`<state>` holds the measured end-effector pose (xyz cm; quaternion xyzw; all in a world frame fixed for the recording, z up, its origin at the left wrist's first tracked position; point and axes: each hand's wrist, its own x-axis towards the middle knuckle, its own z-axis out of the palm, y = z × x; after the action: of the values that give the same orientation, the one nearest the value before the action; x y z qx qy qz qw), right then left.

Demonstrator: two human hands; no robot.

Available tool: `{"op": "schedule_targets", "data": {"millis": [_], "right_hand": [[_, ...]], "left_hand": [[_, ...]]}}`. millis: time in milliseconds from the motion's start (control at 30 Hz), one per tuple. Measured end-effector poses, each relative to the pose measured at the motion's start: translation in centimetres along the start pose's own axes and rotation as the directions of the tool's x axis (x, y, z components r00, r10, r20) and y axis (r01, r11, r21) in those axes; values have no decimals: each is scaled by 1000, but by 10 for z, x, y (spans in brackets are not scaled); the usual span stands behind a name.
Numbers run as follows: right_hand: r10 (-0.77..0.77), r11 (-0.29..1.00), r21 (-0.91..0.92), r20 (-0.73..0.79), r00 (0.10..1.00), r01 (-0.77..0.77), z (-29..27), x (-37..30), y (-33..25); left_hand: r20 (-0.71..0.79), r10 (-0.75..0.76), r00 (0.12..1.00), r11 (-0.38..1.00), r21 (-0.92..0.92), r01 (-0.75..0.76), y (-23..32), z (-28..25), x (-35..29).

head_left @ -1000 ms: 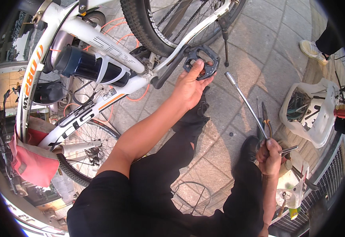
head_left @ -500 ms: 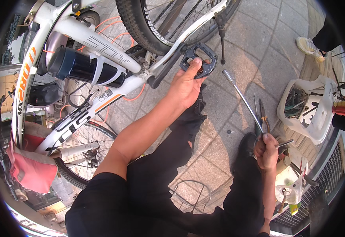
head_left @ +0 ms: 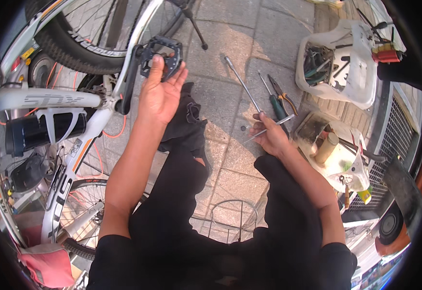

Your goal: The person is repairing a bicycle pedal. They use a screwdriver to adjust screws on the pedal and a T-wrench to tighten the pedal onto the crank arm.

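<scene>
My left hand (head_left: 158, 101) is at the black bicycle pedal (head_left: 177, 47), thumb against its near side and fingers at its right edge. The pedal is attached to the crank arm (head_left: 130, 79) of a white bicycle. Lower on the right, my right hand (head_left: 271, 138) is closed round a T-handle socket wrench (head_left: 243, 85). Its long shaft points away and to the left, with the socket end over the paving. Just beyond that hand, a green-handled screwdriver (head_left: 277, 107) and pliers (head_left: 279, 89) lie on the ground.
The bicycle frame (head_left: 51, 98) fills the left side, with its kickstand (head_left: 196, 30) hanging near the rear wheel. A cut white tool container (head_left: 363, 92) stands at the far right. Nearer is a second container (head_left: 310, 126) holding a cylinder, beside a metal grate (head_left: 389, 135).
The view has swung right, so the bicycle sits further left. My right hand has drawn inward with the wrench, off the shoe. My left hand stays at the pedal, its fingers straighter.
</scene>
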<state>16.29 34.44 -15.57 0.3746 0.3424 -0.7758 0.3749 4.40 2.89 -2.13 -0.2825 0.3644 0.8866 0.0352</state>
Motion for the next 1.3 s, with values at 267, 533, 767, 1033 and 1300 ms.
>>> {"op": "schedule_targets", "data": {"millis": [267,533,767,1033,1300], "right_hand": [[189,951,-217,-152,970,-219,-25,19,29],[49,950,-309,4,999,-45,-16,-8,-12],[-289,826,-503,11,957,255,-16,-55,-47],[-635,597,-543,130,762,590,13,-190,-58],[-745,581,-510,-20,667,634,0,-301,-69]], "left_hand": [[-127,-64,990,986,145,83,-14,-30,32],[-294,-226,929,906,286,311,-47,-161,47],[-321,-266,909,888,285,361,-31,-261,-49],[-247,-569,784,804,33,594,1,-274,-194],[-22,31,999,999,-34,-32,48,-186,-245]]}}
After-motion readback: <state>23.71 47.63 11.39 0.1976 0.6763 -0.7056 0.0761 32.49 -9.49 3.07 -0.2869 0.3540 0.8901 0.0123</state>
